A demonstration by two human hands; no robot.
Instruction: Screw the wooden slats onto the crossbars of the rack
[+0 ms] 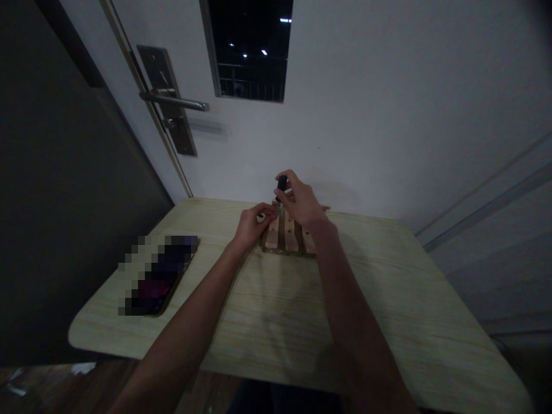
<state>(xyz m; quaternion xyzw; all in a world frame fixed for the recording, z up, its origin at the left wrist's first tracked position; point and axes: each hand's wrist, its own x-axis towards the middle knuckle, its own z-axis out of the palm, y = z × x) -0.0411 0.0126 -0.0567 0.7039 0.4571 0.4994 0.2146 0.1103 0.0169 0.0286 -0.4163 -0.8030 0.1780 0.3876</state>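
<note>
Near the far edge of the table, my right hand (299,198) grips the black handle of a screwdriver (282,183), which stands nearly upright. Its lower end points down at the far left part of a slatted wooden piece (291,237). Several light slats with small dark holes lie across that piece's darker base. My left hand (254,223) is beside it, thumb and fingertips pinched together close to the screwdriver's lower end. What lies between those fingertips is too small to tell. My right hand and forearm hide the wooden piece's right side.
A phone (166,276), partly pixelated, lies on the light wooden table (267,322) to the left. Behind the table stands a white door (366,115) with a metal lever handle (175,102) and a dark window (254,52). A dark panel (64,201) borders the left side.
</note>
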